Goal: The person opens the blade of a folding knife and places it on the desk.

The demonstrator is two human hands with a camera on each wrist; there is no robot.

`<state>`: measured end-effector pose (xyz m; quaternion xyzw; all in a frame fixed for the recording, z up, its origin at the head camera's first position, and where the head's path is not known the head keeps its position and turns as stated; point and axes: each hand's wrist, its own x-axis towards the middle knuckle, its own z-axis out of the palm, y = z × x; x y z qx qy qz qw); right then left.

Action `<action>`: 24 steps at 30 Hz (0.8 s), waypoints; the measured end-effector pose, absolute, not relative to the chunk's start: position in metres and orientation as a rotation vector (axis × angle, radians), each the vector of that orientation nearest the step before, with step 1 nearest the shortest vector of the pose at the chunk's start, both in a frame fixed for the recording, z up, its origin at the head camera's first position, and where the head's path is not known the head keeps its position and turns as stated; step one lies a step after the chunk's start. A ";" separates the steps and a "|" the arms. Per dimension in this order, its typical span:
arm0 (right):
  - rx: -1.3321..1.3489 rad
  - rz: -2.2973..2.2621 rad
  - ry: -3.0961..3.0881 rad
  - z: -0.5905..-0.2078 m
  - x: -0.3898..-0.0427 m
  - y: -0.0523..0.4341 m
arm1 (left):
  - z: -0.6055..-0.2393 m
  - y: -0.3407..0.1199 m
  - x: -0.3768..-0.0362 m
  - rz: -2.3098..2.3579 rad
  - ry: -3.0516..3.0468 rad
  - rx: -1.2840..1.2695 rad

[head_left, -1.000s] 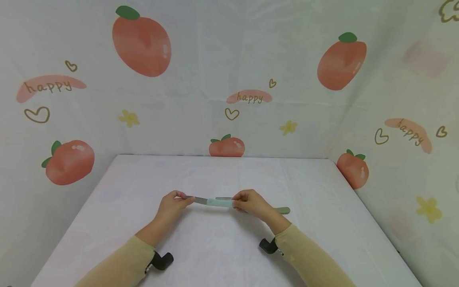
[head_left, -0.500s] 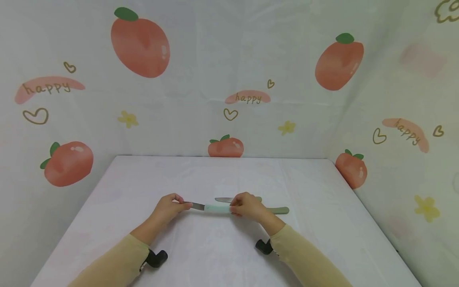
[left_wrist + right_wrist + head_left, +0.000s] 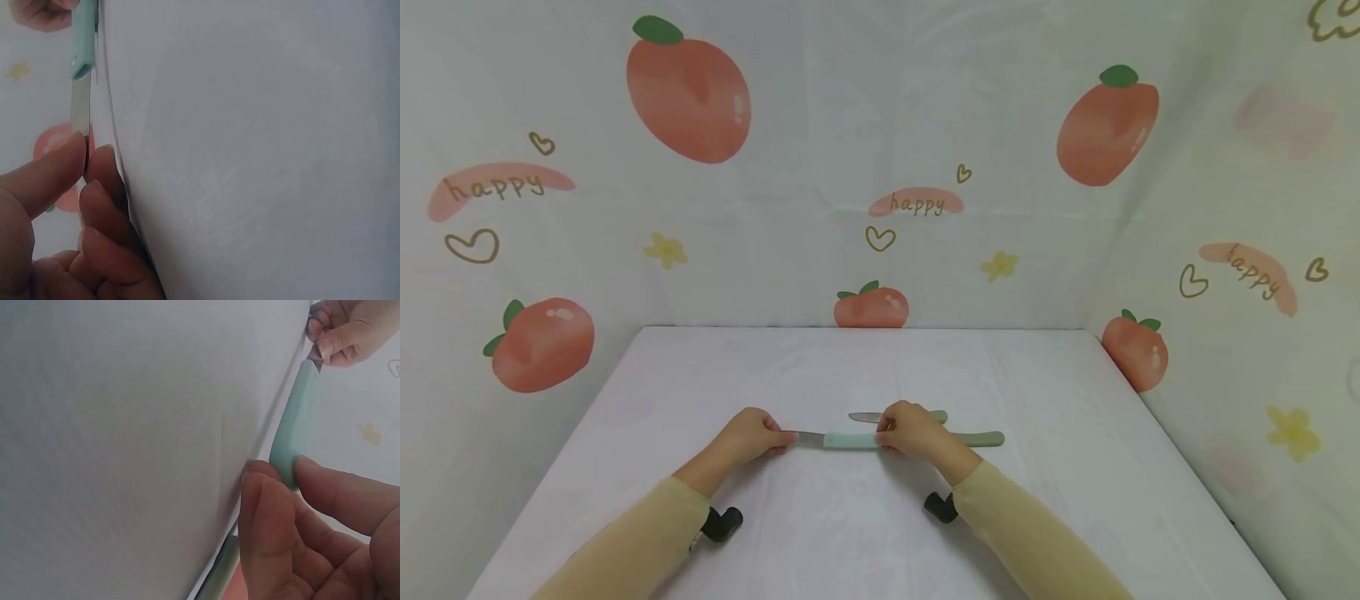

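Your left hand (image 3: 751, 437) pinches the tip of the steel blade of a small knife with a mint-green plastic handle (image 3: 848, 439), thumb and forefinger closed on the metal, the other fingers curled under. Your right hand (image 3: 912, 428) grips the far end of that mint-green handle between thumb and fingertips (image 3: 275, 506). The knife lies level between your two hands, low in the centre of the head view, right at the surface of the white cloth-covered table (image 3: 865, 367); whether it rests on the cloth or sits just above it cannot be told.

Just behind your right hand lies a second knife with an olive-green handle (image 3: 937, 416), its blade pointing toward the left of the frame. To the right of your right hand, another olive-green handle (image 3: 981, 438) lies flat on the table. A white backdrop printed with peaches, hearts and the word "happy" (image 3: 917, 202) fills the upper frame.
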<state>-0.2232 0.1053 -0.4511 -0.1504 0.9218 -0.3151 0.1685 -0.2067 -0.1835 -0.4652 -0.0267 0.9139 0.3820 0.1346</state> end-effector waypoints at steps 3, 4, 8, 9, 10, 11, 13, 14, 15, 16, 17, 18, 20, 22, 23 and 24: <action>-0.398 -0.858 2.642 -0.450 -0.223 0.103 | -0.466 -0.184 -0.209 1.089 2.632 -0.063; -0.391 -0.848 2.649 -0.450 -0.224 0.103 | -0.466 -0.184 -0.210 1.084 2.627 -0.063; -0.373 -0.823 2.667 -0.450 -0.224 0.100 | -0.466 -0.183 -0.212 1.058 2.613 -0.082; -0.372 -0.813 2.676 -0.451 -0.224 0.099 | -0.466 -0.183 -0.212 1.047 2.615 -0.082; -0.369 -0.805 2.684 -0.451 -0.224 0.099 | -0.465 -0.183 -0.213 1.040 2.616 -0.083; -0.367 -0.798 2.693 -0.451 -0.225 0.098 | -0.465 -0.183 -0.213 1.028 2.618 -0.084; -0.364 -0.779 2.711 -0.452 -0.226 0.098 | -0.465 -0.183 -0.214 1.004 2.625 -0.076; -0.363 -0.771 2.721 -0.453 -0.226 0.098 | -0.465 -0.183 -0.215 0.993 2.629 -0.068; -0.362 -0.765 2.727 -0.454 -0.227 0.098 | -0.464 -0.182 -0.215 0.984 2.632 -0.061; -0.363 -0.756 2.738 -0.454 -0.227 0.098 | -0.463 -0.182 -0.215 0.972 2.633 -0.058; -0.364 -0.751 2.748 -0.455 -0.228 0.098 | -0.463 -0.182 -0.215 0.959 2.635 -0.054; -0.365 -0.743 2.758 -0.455 -0.228 0.098 | -0.463 -0.182 -0.215 0.952 2.633 -0.059; -0.364 -0.737 2.773 -0.456 -0.229 0.098 | -0.464 -0.182 -0.215 0.941 2.628 -0.071; -0.368 -0.734 2.785 -0.455 -0.229 0.098 | -0.464 -0.182 -0.215 0.935 2.622 -0.088; -0.369 -0.742 2.783 -0.454 -0.229 0.099 | -0.464 -0.182 -0.215 0.932 2.622 -0.093; -0.372 -0.747 2.784 -0.453 -0.228 0.099 | -0.464 -0.181 -0.215 0.931 2.623 -0.101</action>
